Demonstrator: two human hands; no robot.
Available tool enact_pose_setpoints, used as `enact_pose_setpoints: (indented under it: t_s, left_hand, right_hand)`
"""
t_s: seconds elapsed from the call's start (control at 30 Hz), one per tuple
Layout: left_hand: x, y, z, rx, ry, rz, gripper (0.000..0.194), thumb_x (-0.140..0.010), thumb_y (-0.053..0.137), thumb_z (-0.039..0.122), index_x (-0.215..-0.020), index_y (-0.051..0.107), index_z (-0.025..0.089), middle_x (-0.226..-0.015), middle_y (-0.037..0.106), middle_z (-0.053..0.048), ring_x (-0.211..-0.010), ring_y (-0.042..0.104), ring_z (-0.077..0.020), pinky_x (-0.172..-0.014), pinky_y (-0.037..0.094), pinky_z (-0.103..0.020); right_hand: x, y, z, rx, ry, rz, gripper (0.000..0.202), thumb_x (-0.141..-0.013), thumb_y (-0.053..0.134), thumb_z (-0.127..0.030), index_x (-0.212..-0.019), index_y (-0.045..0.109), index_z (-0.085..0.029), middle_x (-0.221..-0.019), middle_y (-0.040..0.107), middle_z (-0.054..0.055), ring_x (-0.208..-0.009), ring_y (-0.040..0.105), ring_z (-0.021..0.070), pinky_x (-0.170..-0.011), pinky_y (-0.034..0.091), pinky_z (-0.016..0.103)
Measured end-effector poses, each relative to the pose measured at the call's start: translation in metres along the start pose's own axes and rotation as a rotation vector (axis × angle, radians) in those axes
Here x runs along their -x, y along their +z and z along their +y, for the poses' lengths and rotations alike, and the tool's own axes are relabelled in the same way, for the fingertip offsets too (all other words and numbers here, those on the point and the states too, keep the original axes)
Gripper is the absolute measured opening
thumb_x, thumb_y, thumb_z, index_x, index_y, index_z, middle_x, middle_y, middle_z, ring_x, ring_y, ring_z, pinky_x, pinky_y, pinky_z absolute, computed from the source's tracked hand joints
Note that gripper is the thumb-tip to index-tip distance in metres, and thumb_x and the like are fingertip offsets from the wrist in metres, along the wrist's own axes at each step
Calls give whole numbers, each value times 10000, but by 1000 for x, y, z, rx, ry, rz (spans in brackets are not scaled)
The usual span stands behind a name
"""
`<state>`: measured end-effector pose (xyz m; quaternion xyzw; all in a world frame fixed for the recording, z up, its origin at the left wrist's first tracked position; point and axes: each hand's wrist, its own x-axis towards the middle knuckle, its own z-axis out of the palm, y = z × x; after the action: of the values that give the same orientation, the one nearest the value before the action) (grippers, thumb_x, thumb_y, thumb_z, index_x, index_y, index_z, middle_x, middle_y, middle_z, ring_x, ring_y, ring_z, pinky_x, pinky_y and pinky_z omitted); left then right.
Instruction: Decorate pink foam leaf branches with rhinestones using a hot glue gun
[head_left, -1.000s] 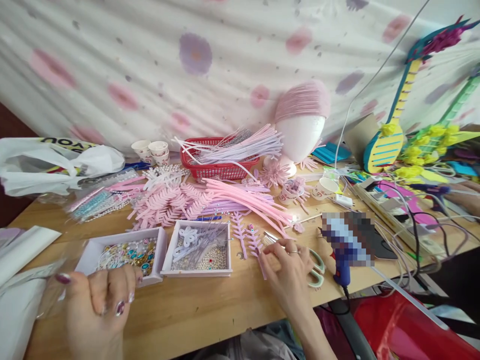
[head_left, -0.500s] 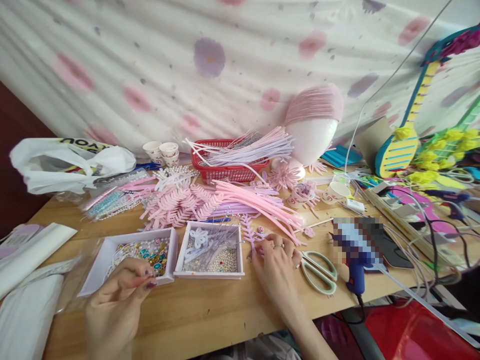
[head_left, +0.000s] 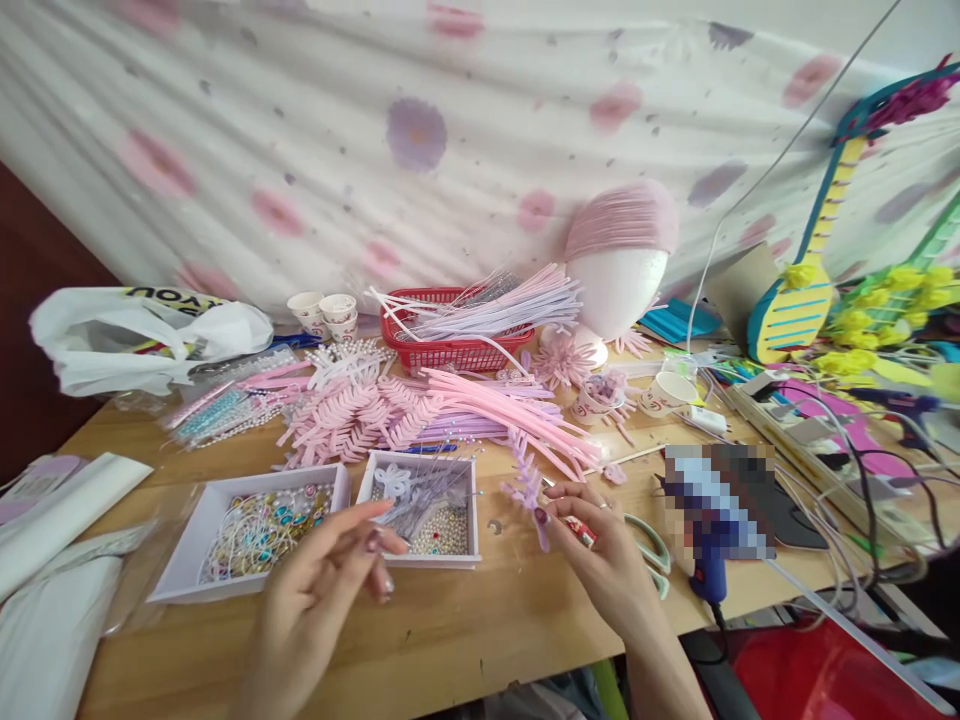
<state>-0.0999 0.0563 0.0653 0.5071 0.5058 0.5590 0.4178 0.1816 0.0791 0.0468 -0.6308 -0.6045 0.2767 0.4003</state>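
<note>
Seen in the head view, the right hand (head_left: 611,560) pinches a purple leafy sprig (head_left: 523,475) low on its stem, thumb against fingertips. The sprig tilts up and away over the tabletop (head_left: 450,640), its leaves just short of the pink fuzzy stems (head_left: 510,415). Something red and white shows past those fingers, too covered to make out. The green-handled scissors (head_left: 664,553) lie just beyond that hand, partly hidden by it, and further right sits a glue gun (head_left: 709,575), partly blurred, so there's little slack on that side.

The left hand (head_left: 322,590) is in front of two shallow white trays, fingers bent and loosely spread; I can't tell whether anything small sits between them. It covers the near corner of the bead tray (head_left: 340,492), and its fingertips overlap the edge of the pearl tray (head_left: 474,515) from here.

A stretch of wood separates the pearl tray from the right hand, and another strip runs from the trays to the near table edge, which slants below both hands. Behind, the stems and red basket (head_left: 457,355) crowd the far side.
</note>
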Motion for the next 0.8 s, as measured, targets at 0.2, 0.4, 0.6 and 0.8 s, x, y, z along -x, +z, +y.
enact_pose_setpoints:
  t_s: [0.2,0.4,0.6,0.8]
  left_hand:
    - [0,69,4,74,-115,-228,205,-918,635,304,-1091,733,256,-915,782,-57,-640,714,-150,-579,611,-232]
    - [6,120,8,116,-203,-286,402,-887,661,332,-1266,636,199,-1206,725,-112,-1094,689,-241,-954,560,-344]
    - [18,123,-1,159,-347,-318,462,-892,608,569,-1070,722,158,-957,766,-110,-775,680,-211,-717,544,-306]
    - [34,109,-22,261,-460,-387,599,-843,630,675,-1149,686,163,-673,596,18,-473,299,-55,-482,245,-222]
  right_hand:
    - [12,-11,2,-286,-88,36,296,-885,654,-483,-763,693,-216,-1001,659,79,-931,637,249,-742,481,345]
    - [30,4,-13,234,-546,255,121,-891,653,-147,-834,682,-250,-1058,680,48,-1072,508,257,-914,386,400]
    - [41,-29,5,193,-668,153,98,-892,691,-134,-907,675,-230,-906,694,36,-940,591,204,-867,465,321]
    - [74,-95,81,462,-186,325,542,-992,509,-476,-526,445,-206,-499,454,-31,-430,473,108,-471,371,245]
